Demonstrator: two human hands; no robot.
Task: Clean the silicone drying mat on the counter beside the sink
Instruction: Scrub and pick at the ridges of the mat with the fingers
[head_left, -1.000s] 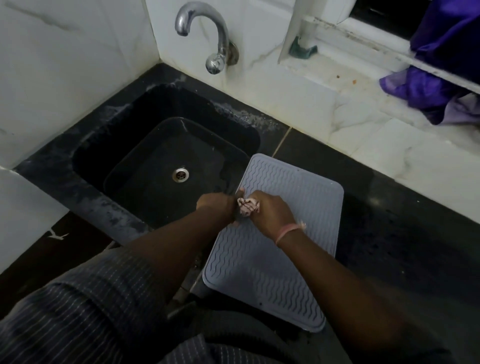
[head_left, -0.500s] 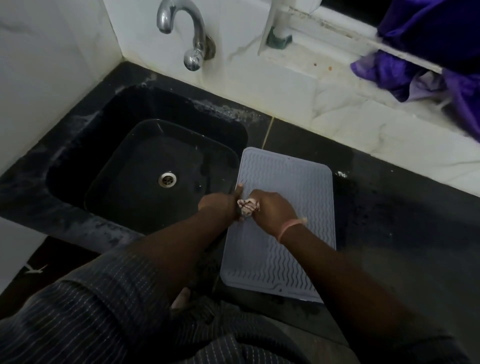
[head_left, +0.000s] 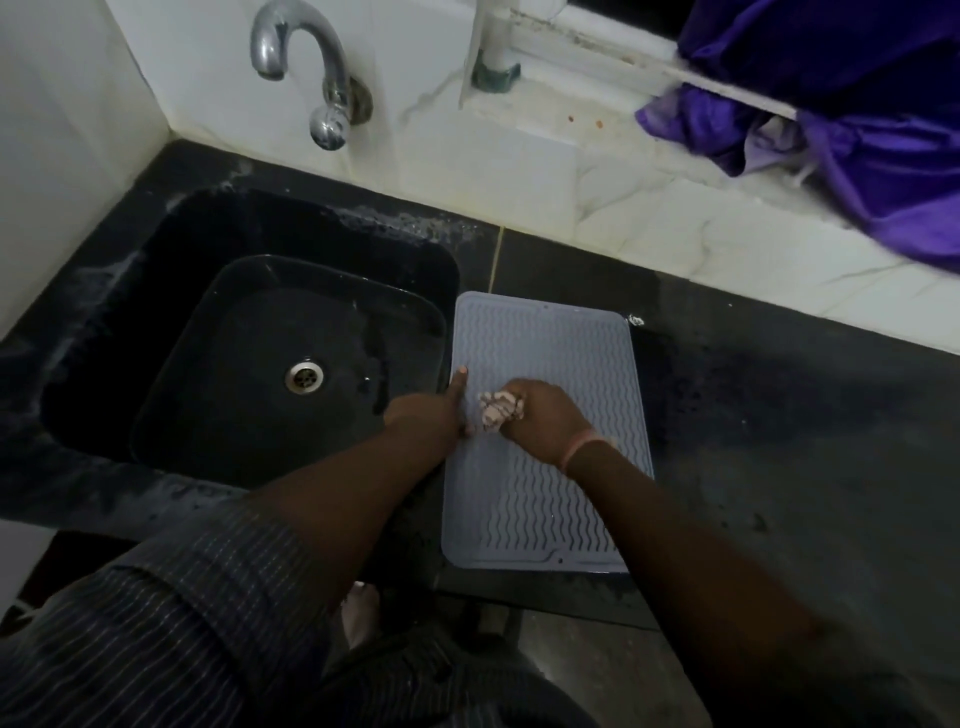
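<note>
Gripping a wadded cloth (head_left: 500, 409) mid-frame, my right hand (head_left: 540, 421) presses it onto the grey silicone drying mat (head_left: 545, 343); my left hand (head_left: 431, 410) pins the mat's left edge, thumb extended, other fingers hidden.
</note>
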